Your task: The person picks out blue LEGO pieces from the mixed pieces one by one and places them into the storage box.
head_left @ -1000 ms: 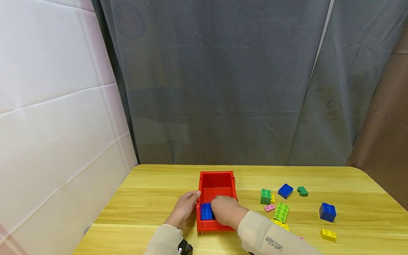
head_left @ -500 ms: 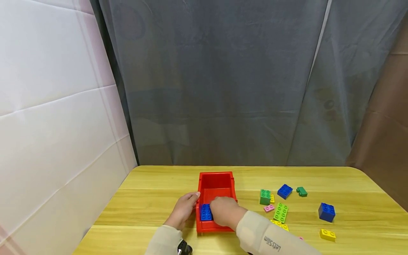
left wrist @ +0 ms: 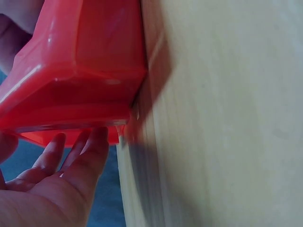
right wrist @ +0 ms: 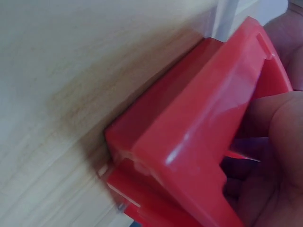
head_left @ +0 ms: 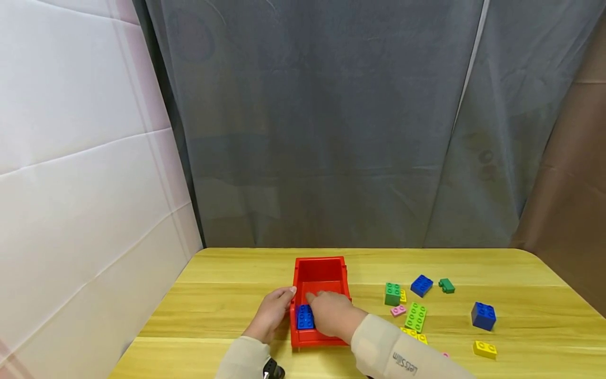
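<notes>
A red plastic bin (head_left: 320,267) stands on the table, its open side up. My left hand (head_left: 273,310) holds its left wall, thumb at the rim; in the left wrist view the fingers (left wrist: 94,153) reach the rim from outside. A blue toy brick (head_left: 305,317) with studs up lies in the bin's near left part. Right beside it, my right hand (head_left: 331,315) is down inside the bin, its index finger extended forward and apart from the rest. The hand hides the bin floor beneath it. In the right wrist view the bin's wall partly covers the fingers (right wrist: 265,113).
Loose toy bricks lie right of the bin: a green brick (head_left: 392,293), a lime brick (head_left: 415,317), a pink brick (head_left: 398,310), two blue bricks, including a tall blue brick (head_left: 483,316), a dark green piece (head_left: 446,286) and several yellow bricks, one yellow brick (head_left: 485,349) near the front.
My right index finger has straightened and come into sight over the bin floor. The left hand keeps its hold on the bin. The head view has shifted slightly.
</notes>
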Available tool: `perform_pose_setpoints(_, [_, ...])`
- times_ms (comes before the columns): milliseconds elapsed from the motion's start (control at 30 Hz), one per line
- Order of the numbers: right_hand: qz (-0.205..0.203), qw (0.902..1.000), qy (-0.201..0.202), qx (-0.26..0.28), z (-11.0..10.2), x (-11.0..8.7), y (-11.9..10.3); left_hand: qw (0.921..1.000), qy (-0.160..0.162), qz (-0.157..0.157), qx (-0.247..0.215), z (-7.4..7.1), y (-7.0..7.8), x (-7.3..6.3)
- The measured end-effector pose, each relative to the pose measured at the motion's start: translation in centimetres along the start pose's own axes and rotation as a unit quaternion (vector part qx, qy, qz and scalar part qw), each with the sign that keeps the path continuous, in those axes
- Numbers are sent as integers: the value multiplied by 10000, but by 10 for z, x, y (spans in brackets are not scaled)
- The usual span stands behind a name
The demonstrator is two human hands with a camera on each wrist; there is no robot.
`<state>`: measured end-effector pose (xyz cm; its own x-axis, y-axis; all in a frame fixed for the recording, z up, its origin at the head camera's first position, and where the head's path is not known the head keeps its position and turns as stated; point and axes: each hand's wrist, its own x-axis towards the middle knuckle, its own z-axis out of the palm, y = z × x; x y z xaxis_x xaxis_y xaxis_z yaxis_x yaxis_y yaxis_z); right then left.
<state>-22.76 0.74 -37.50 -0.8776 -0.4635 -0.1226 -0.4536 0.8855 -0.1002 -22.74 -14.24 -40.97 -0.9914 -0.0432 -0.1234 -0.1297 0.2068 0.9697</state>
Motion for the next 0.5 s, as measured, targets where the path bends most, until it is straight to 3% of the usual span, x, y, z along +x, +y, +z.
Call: perform_pose_setpoints(500, [-621, 9896, 1149, 599, -18, -30, 19, 9999, -37, -58, 110, 0, 1, -1])
